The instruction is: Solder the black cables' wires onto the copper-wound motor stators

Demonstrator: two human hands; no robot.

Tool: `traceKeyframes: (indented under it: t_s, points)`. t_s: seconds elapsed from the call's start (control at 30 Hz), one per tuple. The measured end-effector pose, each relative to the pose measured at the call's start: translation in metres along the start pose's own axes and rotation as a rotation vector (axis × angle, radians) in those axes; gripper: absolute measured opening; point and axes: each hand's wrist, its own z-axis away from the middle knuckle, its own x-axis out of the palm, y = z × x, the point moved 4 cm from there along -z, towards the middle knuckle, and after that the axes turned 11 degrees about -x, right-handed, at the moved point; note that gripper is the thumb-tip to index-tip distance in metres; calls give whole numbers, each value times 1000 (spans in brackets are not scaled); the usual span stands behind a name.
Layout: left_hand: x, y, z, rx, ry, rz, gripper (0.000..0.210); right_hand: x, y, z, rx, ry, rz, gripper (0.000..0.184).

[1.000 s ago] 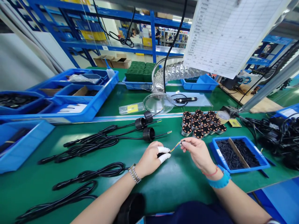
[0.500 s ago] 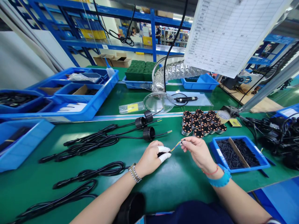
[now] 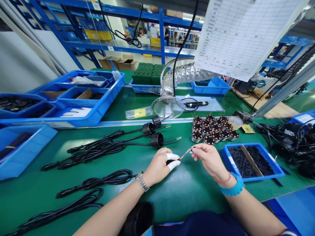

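My left hand [image 3: 158,165], with white finger cots on thumb and forefinger, is closed around the end of a black cable [image 3: 169,161]. Thin coloured wires [image 3: 185,154] come out of that end and run toward my right hand [image 3: 208,159]. There the thumb and forefinger pinch the wire tips, with a small dark piece at them that is too small to make out. Left of my hands lie coiled black cables [image 3: 105,149], some with black ring caps [image 3: 157,140] and bared wire ends. A blue tray [image 3: 253,178] of short black tubes stands right of my right hand.
Several copper-wound motor stators [image 3: 209,141] stand beyond my right hand. A clear funnel hood [image 3: 167,107] on a foil duct hangs over the bench. Blue bins [image 3: 98,113] line the left side. A bundle of black cables [image 3: 295,141] lies far right. A paper sheet [image 3: 246,39] hangs above.
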Motion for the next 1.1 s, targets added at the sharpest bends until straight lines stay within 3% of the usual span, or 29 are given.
traceKeyframes:
  t_s: [0.47, 0.83, 0.93, 1.1]
  points:
    - [-4, 5, -1, -43, 34, 7, 14, 5, 0, 0, 32, -51, 68, 13]
    - [-6, 6, 2, 2, 88, -20, 13, 34, 21, 8, 81, -160, 149, 16]
    - [-6, 6, 1, -7, 69, -4, 14, 30, 21, 5, 81, -184, 150, 16]
    - [-7, 7, 1, -42, 60, 1, 15, 8, 7, -8, -3, -34, 9, 15]
